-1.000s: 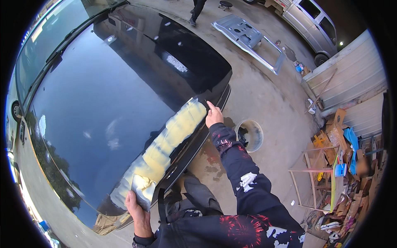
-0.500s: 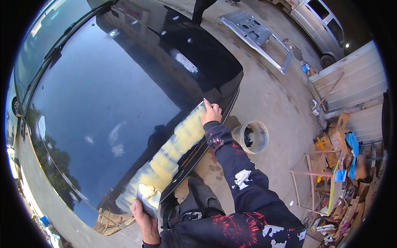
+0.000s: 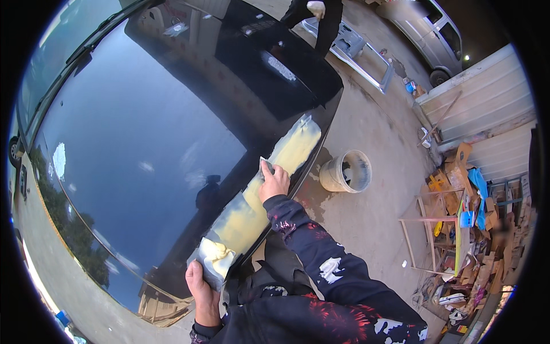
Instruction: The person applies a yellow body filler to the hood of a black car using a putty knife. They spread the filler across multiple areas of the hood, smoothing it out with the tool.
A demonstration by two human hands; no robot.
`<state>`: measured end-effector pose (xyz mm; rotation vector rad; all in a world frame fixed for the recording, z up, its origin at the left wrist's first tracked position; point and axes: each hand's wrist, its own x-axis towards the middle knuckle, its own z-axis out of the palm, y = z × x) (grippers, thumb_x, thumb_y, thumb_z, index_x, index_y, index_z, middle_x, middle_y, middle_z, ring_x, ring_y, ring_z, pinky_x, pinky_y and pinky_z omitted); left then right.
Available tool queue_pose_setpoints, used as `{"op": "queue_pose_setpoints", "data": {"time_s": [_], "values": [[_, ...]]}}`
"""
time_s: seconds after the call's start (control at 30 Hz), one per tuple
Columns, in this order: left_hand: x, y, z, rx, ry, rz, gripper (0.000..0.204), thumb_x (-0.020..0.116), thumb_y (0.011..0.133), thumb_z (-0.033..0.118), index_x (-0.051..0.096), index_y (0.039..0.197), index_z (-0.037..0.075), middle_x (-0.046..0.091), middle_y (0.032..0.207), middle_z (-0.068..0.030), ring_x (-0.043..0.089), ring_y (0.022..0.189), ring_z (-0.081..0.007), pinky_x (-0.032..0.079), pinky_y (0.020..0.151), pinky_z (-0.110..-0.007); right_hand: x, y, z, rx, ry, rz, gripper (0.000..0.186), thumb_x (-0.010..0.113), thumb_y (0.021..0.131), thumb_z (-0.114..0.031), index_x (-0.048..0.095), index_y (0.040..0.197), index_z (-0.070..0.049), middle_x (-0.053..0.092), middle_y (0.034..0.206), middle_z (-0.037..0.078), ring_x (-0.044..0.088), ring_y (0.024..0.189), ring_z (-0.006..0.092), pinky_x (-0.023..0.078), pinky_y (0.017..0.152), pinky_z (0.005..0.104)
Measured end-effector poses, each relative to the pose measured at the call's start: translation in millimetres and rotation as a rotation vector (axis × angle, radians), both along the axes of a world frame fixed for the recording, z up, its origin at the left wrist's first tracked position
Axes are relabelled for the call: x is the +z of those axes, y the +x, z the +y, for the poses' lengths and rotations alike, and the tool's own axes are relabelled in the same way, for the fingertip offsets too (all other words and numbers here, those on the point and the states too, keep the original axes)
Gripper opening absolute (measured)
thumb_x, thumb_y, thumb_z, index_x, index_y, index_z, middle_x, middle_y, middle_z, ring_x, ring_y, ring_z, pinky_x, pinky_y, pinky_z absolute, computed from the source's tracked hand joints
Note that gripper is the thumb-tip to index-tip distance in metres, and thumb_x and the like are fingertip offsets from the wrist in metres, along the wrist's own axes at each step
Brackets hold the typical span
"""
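Note:
A dark car hood [image 3: 172,172] fills the left and middle of the view. Along its front edge runs a wide band of pale yellow filler [image 3: 300,142], streaked grey in places. My right hand [image 3: 276,182] presses a thin spreader [image 3: 266,165] against the middle of this band; most of the spreader is hidden under the fingers. At the near end of the band, my left hand [image 3: 201,289] grips a flat mixing plate [image 3: 213,274] by its edge, with a lump of yellow filler [image 3: 215,250] on top.
An off-white bucket [image 3: 346,172] stands on the concrete right of the hood. A co-worker in dark trousers [image 3: 327,28] is beyond the far edge, near a bare vehicle door [image 3: 362,60]. Cardboard and scrap [image 3: 458,200], a wooden frame [image 3: 427,220] and a silver van [image 3: 427,31] lie rightward.
My right hand has drawn the spreader back along the band, toward my left hand. More of the band's far end shows. A co-worker has come further into view at the top.

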<state>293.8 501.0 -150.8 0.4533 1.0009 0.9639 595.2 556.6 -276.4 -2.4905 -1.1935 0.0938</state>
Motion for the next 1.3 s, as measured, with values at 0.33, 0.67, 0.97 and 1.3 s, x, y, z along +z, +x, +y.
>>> {"op": "queue_pose_setpoints", "data": {"time_s": [0.33, 0.67, 0.97, 1.3], "values": [[-0.8, -42.1, -5.2, -0.022, 0.003, -0.084, 0.037, 0.057, 0.102, 0.028, 0.062, 0.115, -0.006, 0.07, 0.11, -0.0134, 0.069, 0.095, -0.0218, 0.056, 0.086, -0.035, 20.7, -143.2, -52.7, 0.155, -0.009, 0.059, 0.06, 0.062, 0.078, -0.004, 0.057, 0.136, -0.018, 0.054, 0.12, 0.014, 0.05, 0.114, 0.0374, 0.039, 0.1, 0.0504], [3.4, -19.7, -6.8, -0.071, 0.036, -0.103, 0.037, 0.054, 0.103, 0.027, 0.062, 0.113, -0.007, 0.07, 0.108, -0.0137, 0.069, 0.094, -0.0218, 0.056, 0.085, -0.034, 44.9, -10.1, -95.4, -0.152, 0.251, 0.456, 0.045, 0.051, 0.09, -0.002, 0.06, 0.132, -0.015, 0.063, 0.115, 0.02, 0.061, 0.107, 0.0385, 0.048, 0.095, 0.0432], [8.9, 15.3, -23.4, -0.097, 0.065, 0.03, 0.041, 0.053, 0.103, 0.03, 0.058, 0.122, -0.006, 0.067, 0.115, -0.0142, 0.067, 0.101, -0.0227, 0.054, 0.09, -0.035, 7.4, 197.6, -36.3, -0.239, 0.269, 0.212, 0.048, 0.052, 0.088, -0.001, 0.061, 0.132, -0.02, 0.063, 0.108, 0.019, 0.06, 0.105, 0.0382, 0.049, 0.093, 0.0442], [20.5, 79.9, -36.6, 0.133, -0.027, 0.131, 0.039, 0.057, 0.101, 0.031, 0.059, 0.115, -0.006, 0.067, 0.113, -0.0162, 0.067, 0.1, -0.0261, 0.056, 0.089, -0.038, -26.0, 253.3, 22.0, -0.151, 0.109, 0.142, 0.051, 0.056, 0.085, -0.005, 0.062, 0.132, -0.025, 0.058, 0.122, 0.009, 0.052, 0.118, 0.0331, 0.045, 0.098, 0.0453]]}}
